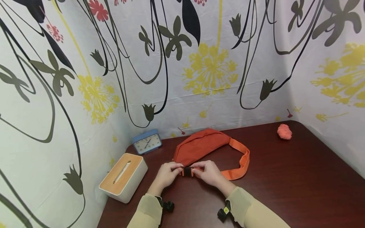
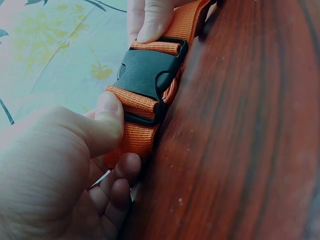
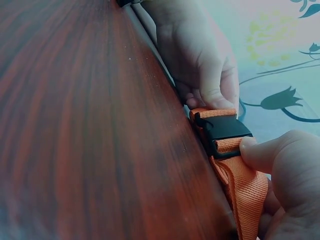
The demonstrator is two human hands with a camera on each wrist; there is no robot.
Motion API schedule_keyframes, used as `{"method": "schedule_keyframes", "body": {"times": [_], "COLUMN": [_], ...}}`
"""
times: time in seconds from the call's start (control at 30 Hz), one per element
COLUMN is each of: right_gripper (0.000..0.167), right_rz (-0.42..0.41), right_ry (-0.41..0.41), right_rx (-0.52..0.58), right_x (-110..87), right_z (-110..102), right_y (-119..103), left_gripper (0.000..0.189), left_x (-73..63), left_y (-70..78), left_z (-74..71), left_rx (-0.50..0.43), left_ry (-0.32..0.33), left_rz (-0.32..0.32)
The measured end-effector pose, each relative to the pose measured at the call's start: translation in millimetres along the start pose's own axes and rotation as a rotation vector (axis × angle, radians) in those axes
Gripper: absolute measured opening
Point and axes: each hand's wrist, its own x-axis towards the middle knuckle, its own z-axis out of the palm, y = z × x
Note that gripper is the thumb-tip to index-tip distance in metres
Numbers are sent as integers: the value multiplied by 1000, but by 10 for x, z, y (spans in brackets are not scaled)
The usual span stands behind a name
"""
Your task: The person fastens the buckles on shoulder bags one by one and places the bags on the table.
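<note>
An orange-red waist bag (image 1: 201, 146) lies on the dark wooden table, its orange strap (image 1: 243, 163) looping out to the right. At the front of the bag is a black side-release buckle (image 2: 146, 73), its two halves joined. My left hand (image 1: 166, 174) pinches the webbing at the buckle's left end between thumb and fingers. On the other end, my right hand (image 1: 210, 172) pinches the strap, thumb on top at the buckle's edge. In the right wrist view the buckle (image 3: 225, 129) sits between both thumbs, close over the table.
A white tissue box (image 1: 134, 180) with a wooden lid stands to the left of my left hand. Behind it is a blue alarm clock (image 1: 147, 142). A pink bundle of yarn (image 1: 284, 131) lies at the far right. Flower-patterned cloth (image 1: 176, 95) hangs behind the table.
</note>
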Motion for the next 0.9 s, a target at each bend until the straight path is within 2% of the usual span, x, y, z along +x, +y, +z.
{"method": "schedule_keyframes", "body": {"times": [0.27,0.6,0.8,0.9], "right_gripper": [14,15,23,29], "right_rz": [10,24,12,-3], "right_ry": [-4,-24,-30,-16], "right_rx": [-21,-48,-58,-61], "right_x": [8,-42,-63,-94], "right_z": [-8,-35,-103,-200], "right_y": [-2,-22,-48,-63], "left_gripper": [13,16,19,23], "left_x": [-5,-30,-37,-59], "left_y": [12,21,76,131], "left_z": [-9,-21,-115,-194], "left_rx": [-13,-42,-22,24], "left_ry": [5,-51,-95,-110], "left_rz": [17,3,-4,-9]}}
